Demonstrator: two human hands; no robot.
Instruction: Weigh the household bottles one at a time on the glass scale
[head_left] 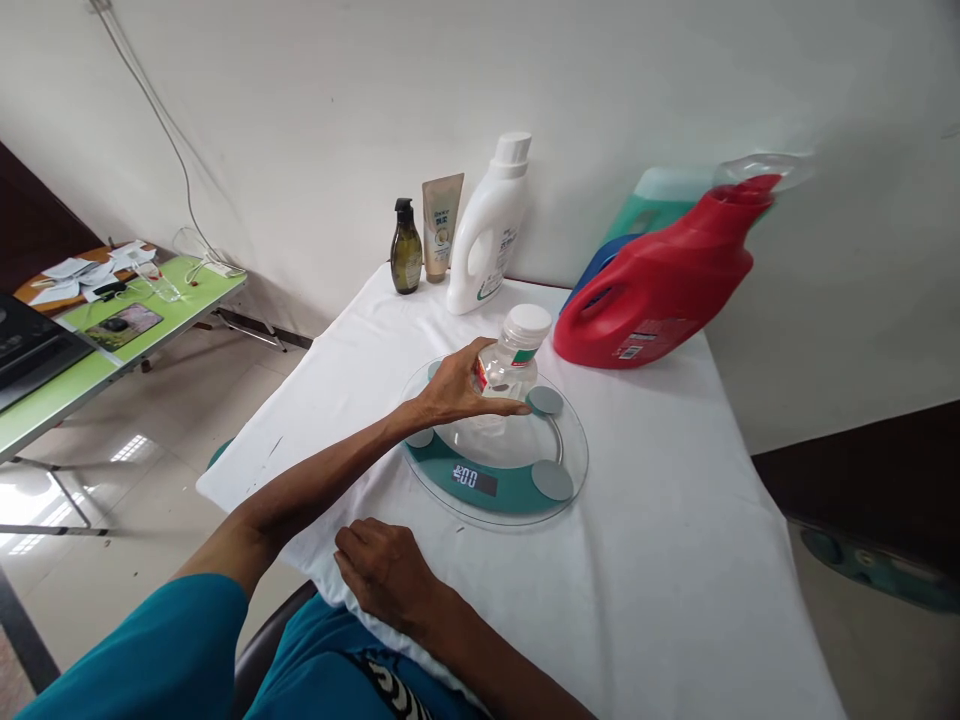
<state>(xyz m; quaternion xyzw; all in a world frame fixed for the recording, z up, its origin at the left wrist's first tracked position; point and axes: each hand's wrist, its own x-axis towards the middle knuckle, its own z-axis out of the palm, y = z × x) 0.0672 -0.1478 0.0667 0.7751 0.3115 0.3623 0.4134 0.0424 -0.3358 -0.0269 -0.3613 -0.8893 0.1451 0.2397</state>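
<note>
My left hand (469, 385) is closed around a clear plastic jar (516, 365) with a white lid and a red and green label. It keeps the jar upright over a round glass scale (487, 485); I cannot tell whether the base touches the glass. On the scale's green band, the small display shows zeros. Nearer to me, my right hand (390, 575) rests in a loose fist at the table's front edge, and nothing shows in it.
Along the wall stand a dark pump bottle (406, 250), a beige tube (441, 228) and a white detergent bottle (491, 235). At the right, a red jug (660, 290) overlaps blue and green containers. A green desk (169, 300) with a laptop stands far left.
</note>
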